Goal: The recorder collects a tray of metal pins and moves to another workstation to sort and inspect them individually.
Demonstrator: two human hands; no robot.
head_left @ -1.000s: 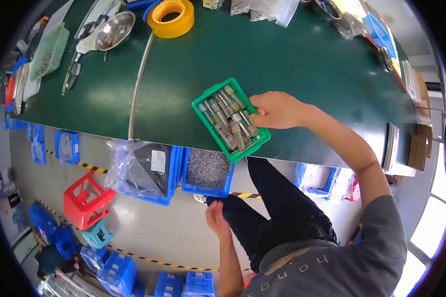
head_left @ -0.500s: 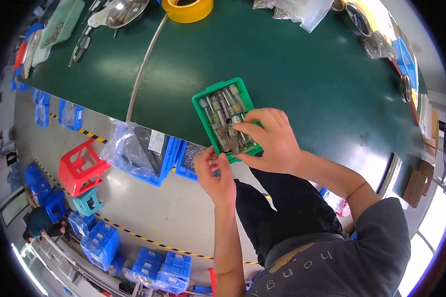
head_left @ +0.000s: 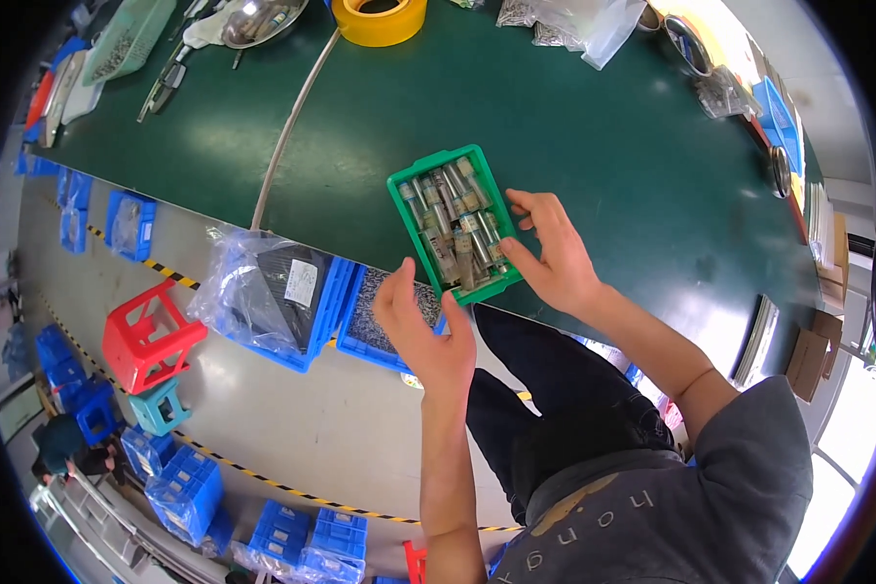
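A green plastic tray [head_left: 408, 231] rests at the near edge of the dark green table. In it lie several clear tubes with labels [head_left: 464, 251], side by side in loose rows; what they contain is too small to make out. My left hand [head_left: 421, 326] is at the tray's near left corner, fingers spread, thumb close to the rim. I cannot tell whether that thumb touches it. My right hand [head_left: 558, 258] hovers beside the tray's right wall, thumb and fingers apart, the thumb tip close to the rim. Neither hand holds anything.
A yellow tape roll [head_left: 380, 21] and a metal bowl [head_left: 261, 19] stand at the far side. A pale cord [head_left: 290, 131] crosses the tabletop [head_left: 360, 107]. Below the edge are blue bins [head_left: 333, 316] and a red stool [head_left: 152, 336]. Clear bags [head_left: 579, 24] lie far right.
My right hand has left the tubes and moved right, its fingers parting. A tube it held now lies among the others. My left hand has come off the tray's corner, its fingers opening.
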